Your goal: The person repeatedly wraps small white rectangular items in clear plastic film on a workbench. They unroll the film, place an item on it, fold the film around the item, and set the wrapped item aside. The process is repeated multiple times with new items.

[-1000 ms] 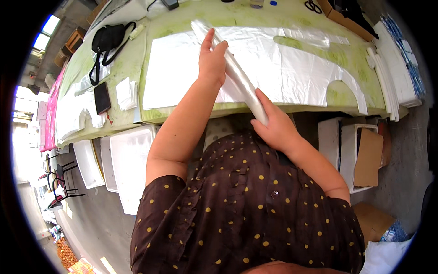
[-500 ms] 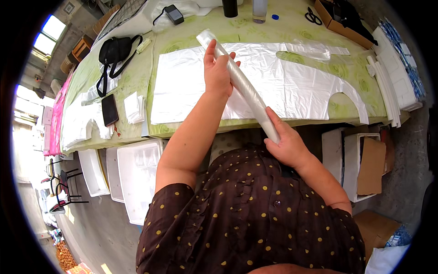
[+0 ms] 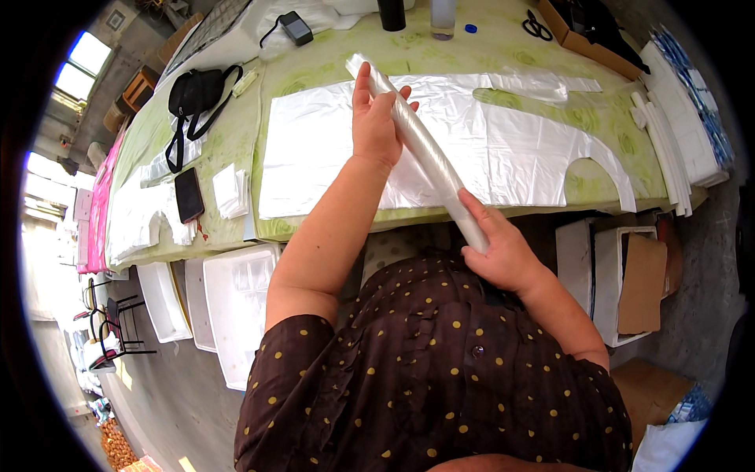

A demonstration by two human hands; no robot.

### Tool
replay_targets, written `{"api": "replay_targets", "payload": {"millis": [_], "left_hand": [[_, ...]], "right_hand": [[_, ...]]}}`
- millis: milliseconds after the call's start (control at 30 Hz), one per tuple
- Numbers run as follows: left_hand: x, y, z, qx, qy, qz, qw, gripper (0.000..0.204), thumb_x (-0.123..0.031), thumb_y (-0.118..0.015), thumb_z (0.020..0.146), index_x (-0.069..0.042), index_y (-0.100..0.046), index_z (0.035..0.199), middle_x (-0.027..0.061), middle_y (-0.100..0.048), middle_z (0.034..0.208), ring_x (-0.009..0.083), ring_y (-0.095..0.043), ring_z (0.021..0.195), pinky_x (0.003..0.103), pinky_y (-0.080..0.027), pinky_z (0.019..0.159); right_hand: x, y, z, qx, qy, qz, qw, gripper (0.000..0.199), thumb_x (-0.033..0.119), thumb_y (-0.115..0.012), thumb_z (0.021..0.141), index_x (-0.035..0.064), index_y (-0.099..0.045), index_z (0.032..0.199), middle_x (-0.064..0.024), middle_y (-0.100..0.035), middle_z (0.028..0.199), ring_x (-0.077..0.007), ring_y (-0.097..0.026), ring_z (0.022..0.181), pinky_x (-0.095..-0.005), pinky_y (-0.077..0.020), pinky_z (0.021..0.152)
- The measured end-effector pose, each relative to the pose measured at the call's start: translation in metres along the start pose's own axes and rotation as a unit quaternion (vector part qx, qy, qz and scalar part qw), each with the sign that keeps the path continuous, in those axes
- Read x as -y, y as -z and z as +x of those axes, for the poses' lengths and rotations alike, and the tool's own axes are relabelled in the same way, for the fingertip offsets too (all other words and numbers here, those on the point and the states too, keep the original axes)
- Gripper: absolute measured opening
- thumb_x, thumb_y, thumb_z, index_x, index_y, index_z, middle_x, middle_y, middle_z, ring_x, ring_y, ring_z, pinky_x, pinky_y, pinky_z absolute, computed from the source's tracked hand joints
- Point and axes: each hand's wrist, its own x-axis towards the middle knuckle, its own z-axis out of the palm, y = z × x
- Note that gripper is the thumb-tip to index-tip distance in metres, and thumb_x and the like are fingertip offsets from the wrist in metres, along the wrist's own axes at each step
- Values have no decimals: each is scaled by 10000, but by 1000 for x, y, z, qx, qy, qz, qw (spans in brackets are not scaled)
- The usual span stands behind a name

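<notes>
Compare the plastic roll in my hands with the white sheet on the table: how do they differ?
The plastic roll is long and narrow; the white sheet is spread wide.
The roll is held slanted in both hands, left and right; the sheet lies flat on the table.
Both look pale and shiny.

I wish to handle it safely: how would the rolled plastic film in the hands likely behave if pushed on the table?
The rolled plastic film would probably roll, given its round shape. It seems fairly stiff, as it runs nearly straight between the left hand and right hand. Its glossy surface may be slippery.
</notes>
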Motion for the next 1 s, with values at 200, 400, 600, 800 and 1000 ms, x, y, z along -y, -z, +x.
{"api": "replay_targets", "payload": {"millis": [200,400,600,800,1000], "left_hand": [[-24,55,49,17,71,40,997,695,-137,-527,990,-240,-250,1618,146,-361,1550,356,-477,1321,544,-473,1047],[-39,83,70,32,181,267,946,455,-221,-609,973,-145,-543,1417,45,-522,1366,228,-515,1207,397,-499,941],[-40,78,89,71,257,325,907,298,-306,-696,920,-131,-653,1158,-3,-602,1172,174,-592,1040,317,-498,822],[-44,60,98,102,279,372,879,297,-314,-667,936,-123,-646,1162,40,-617,1127,183,-603,1018,321,-541,823],[-31,56,110,102,220,443,863,322,-298,-646,931,-85,-645,1174,54,-635,1111,188,-610,990,332,-550,836]], "right_hand": [[-5,11,-18,26,-59,-79,995,818,151,-621,808,259,-370,1579,-160,-568,1094,-368,-612,980,-428,-520,889],[-12,11,-30,37,-88,-50,994,823,140,-636,805,252,-378,1578,-157,-562,1069,-357,-604,955,-418,-512,876],[-12,15,-32,41,-86,-31,995,828,129,-655,796,247,-390,1572,-149,-557,1053,-346,-598,950,-411,-508,877],[-14,16,-32,24,-69,-32,997,827,125,-658,795,238,-393,1569,-148,-553,1043,-346,-595,947,-406,-506,878],[-13,20,-23,38,-84,-61,994,865,126,-665,795,195,-328,1589,-199,-580,1186,-391,-603,1080,-427,-493,964]]}}
